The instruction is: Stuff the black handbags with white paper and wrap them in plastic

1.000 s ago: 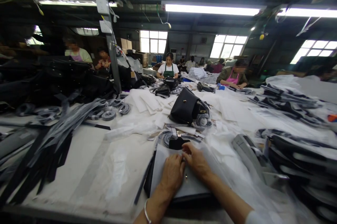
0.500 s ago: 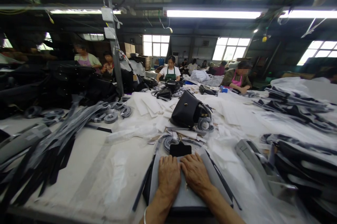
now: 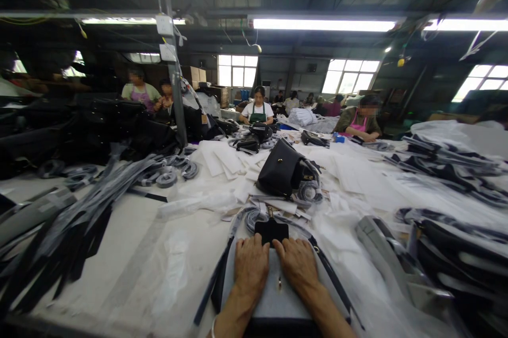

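Note:
My left hand [image 3: 251, 265] and my right hand [image 3: 297, 265] lie side by side, fingers flat, on a pale grey sheet [image 3: 273, 295] that covers a dark bag [image 3: 216, 288] at the near edge of the table. Both sets of fingertips reach the sheet's far edge. Just beyond them lies a small black tag [image 3: 271, 231] with a metal clasp. A small metal stud [image 3: 280, 285] shows on the sheet between my wrists. Neither hand holds anything.
A black handbag [image 3: 280, 169] stands mid-table among white paper sheets [image 3: 222, 161] and coiled straps [image 3: 166, 178]. Long dark straps [image 3: 75, 216] pile at the left, wrapped bags [image 3: 444, 253] at the right. Several people work at the far side; a metal post [image 3: 173, 79] rises from the table.
My hands went from pinching at the sheet's top edge to lying flat on it. They slid slightly toward me as the view shifted.

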The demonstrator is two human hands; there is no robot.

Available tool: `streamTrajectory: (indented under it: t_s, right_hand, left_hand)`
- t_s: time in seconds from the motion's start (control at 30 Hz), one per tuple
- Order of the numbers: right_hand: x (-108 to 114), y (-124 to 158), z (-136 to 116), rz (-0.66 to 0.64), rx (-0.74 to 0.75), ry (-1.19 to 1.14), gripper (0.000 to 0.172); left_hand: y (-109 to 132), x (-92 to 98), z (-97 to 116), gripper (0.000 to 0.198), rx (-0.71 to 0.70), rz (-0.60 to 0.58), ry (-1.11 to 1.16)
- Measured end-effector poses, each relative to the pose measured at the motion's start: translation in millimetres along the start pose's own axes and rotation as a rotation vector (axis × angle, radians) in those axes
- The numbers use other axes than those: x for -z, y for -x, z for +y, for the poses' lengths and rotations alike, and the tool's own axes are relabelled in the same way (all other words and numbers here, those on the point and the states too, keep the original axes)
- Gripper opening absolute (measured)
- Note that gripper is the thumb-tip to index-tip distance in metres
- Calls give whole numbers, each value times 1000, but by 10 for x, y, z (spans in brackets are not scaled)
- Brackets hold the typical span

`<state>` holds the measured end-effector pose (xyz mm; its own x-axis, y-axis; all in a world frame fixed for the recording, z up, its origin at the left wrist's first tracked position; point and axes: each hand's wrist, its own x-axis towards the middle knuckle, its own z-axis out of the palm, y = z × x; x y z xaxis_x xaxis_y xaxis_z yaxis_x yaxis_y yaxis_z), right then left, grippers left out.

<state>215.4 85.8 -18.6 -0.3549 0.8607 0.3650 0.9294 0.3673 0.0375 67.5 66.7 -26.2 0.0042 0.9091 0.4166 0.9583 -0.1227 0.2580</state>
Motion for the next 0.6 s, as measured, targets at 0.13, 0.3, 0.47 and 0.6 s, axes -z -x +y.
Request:
streamTrajectory:
  t_s: [0.13,0.3,0.47,0.6]
  right_hand:
    - [-8,-44,32,-79,-81,-21,27]
    - [-88,-85,44,-11,-294,-116,30]
    - [-160,-55,155,231,-258,-384,67]
    - [-42,8,215,281,-178,-687,55]
  left_hand:
    - [-28,-69,-28,36,79,15,37]
    - [-77,-90,-68,54,140,-1,118]
    - [-128,-6,-103,41,155,-47,239]
    - [-138,104,-82,29,182,-65,338]
